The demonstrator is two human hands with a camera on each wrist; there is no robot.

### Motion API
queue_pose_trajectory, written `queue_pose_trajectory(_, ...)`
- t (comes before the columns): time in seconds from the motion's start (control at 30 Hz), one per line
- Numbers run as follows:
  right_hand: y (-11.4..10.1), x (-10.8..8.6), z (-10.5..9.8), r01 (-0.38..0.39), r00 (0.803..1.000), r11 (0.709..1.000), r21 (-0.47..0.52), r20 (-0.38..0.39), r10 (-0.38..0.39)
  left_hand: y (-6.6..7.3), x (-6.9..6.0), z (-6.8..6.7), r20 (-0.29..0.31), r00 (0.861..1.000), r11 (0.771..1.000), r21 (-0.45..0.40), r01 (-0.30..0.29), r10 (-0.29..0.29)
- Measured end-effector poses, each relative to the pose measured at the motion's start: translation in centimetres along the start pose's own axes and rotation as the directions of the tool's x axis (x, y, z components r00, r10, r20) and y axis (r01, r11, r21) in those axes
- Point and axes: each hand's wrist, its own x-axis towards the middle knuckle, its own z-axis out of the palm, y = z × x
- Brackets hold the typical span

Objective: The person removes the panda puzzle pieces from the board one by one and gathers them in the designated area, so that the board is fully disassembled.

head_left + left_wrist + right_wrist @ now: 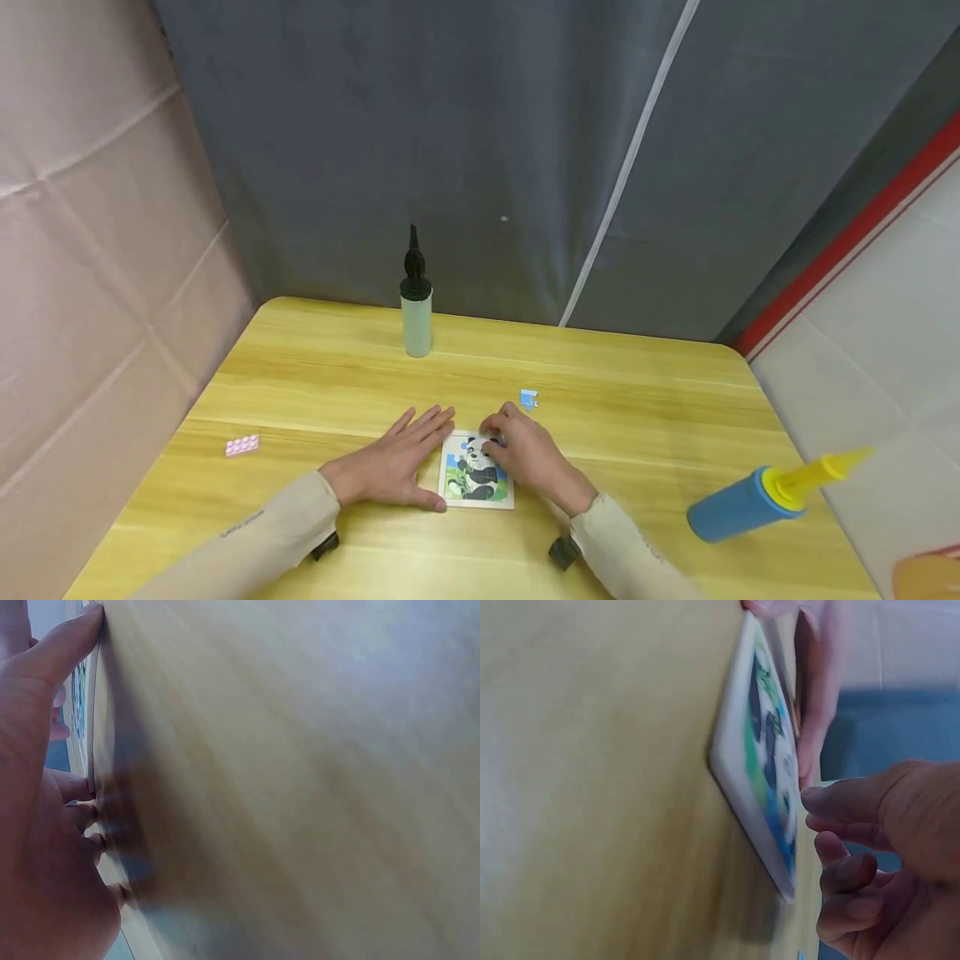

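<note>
The panda puzzle (477,479) is touched at left by the left hand (396,464), fingers spread; overhung at far right by the right hand (531,450), fingers curled, whether pinching cannot be told.

A square panda puzzle (477,479) with a pale rim, its black-and-white panda set among green leaves and blue patches, is laid flat and face up on the wooden table (637,408). Its left edge is touched by the spread left hand (397,462), and its upper right corner is partly covered by the right hand (531,450). A loose light-blue puzzle piece (528,397) is seen just beyond the latter.
</note>
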Motion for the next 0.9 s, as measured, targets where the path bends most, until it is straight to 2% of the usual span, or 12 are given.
queue_pose_trajectory(0.43,-0.7,-1.0,1.1,0.036,0.999,0.999,-0.031,0.025,-0.036,0.2,0.0,0.0,0.007,1.000,1.000,0.004,0.003,-0.003)
queue_pose_trajectory(0.57,-1.1,-1.2,1.2,0.068,0.997,0.995,-0.079,0.025,-0.066,0.3,0.1,0.1,0.007,1.000,1.000,-0.001,0.000,0.000)
queue_pose_trajectory(0.73,-1.5,-1.1,1.1,0.099,0.994,0.983,-0.153,0.059,-0.091,0.2,0.0,0.2,0.015,1.000,1.000,0.004,0.009,-0.009)
queue_pose_trajectory(0.9,-1.7,-0.7,0.8,0.107,0.993,0.978,-0.177,0.076,-0.095,0.1,0.0,0.1,0.004,1.000,1.000,0.013,0.006,-0.006)
